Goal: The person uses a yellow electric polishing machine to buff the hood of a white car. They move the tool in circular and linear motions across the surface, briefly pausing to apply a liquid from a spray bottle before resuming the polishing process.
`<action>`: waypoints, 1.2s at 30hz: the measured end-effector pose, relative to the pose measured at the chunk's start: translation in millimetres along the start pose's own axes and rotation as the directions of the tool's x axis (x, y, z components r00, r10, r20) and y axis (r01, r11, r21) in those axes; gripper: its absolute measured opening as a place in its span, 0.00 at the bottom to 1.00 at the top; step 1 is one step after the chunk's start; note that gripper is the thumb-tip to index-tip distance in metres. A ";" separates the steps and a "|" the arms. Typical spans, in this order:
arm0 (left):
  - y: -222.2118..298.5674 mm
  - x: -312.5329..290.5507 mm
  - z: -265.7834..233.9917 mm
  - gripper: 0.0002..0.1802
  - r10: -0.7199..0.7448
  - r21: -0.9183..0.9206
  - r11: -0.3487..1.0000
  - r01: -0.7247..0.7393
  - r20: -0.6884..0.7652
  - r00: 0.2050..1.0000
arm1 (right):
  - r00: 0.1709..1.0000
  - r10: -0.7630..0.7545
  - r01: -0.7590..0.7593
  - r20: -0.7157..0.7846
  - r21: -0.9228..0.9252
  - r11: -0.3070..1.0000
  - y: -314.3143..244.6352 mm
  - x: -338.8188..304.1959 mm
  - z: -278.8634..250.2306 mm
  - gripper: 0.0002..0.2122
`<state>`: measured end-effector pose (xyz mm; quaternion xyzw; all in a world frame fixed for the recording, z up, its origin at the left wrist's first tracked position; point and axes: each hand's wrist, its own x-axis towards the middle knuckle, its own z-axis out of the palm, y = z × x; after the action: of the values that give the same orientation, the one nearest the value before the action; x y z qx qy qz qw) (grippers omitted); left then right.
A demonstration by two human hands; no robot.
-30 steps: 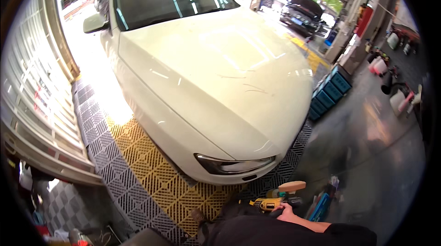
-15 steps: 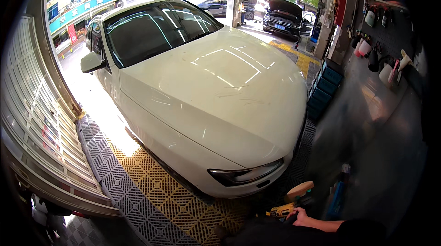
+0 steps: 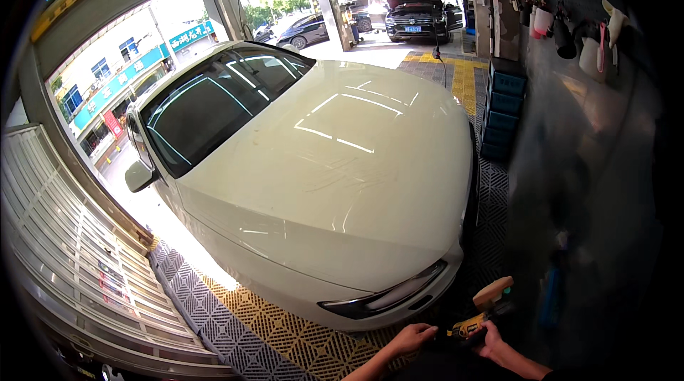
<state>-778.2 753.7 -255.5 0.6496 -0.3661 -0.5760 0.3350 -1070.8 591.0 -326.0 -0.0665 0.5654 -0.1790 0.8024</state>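
Note:
At the lower right, my right hand (image 3: 489,340) is wrapped round a yellow and black car polisher (image 3: 468,326). Its round tan foam pad (image 3: 493,292) faces up, close to the front corner of the white car (image 3: 356,189). My left hand (image 3: 413,338) is just left of the polisher's yellow end, fingers drawn together. Whatever they pinch, if anything, is too small to tell. Streaky smears show on the car's hood, beside bright reflections of lights. The car's headlight (image 3: 385,295) lies a little beyond my hands.
Stacked dark blue drawers (image 3: 505,107) stand right of the car, below a wall rack with spray bottles (image 3: 563,39). A slatted white shutter (image 3: 92,260) lines the left side. Yellow and grey grid tiles (image 3: 249,313) cover the floor. Farther back, a dark car (image 3: 415,18) has its hood up.
My left hand has come into view beside the polisher. My right hand and the polisher have shifted right in the picture. The view has tilted and turned.

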 end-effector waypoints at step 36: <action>337.1 97.0 -15.2 0.15 0.027 -0.295 0.938 0.182 0.585 0.810 | -0.372 -0.382 0.807 0.846 0.498 0.317 -278.7 -256.6 210.5 0.22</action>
<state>-786.7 499.1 -13.7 0.3900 -0.3192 -0.8139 0.2891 -1010.0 405.5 60.9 -0.5999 -0.1961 -0.4041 0.6621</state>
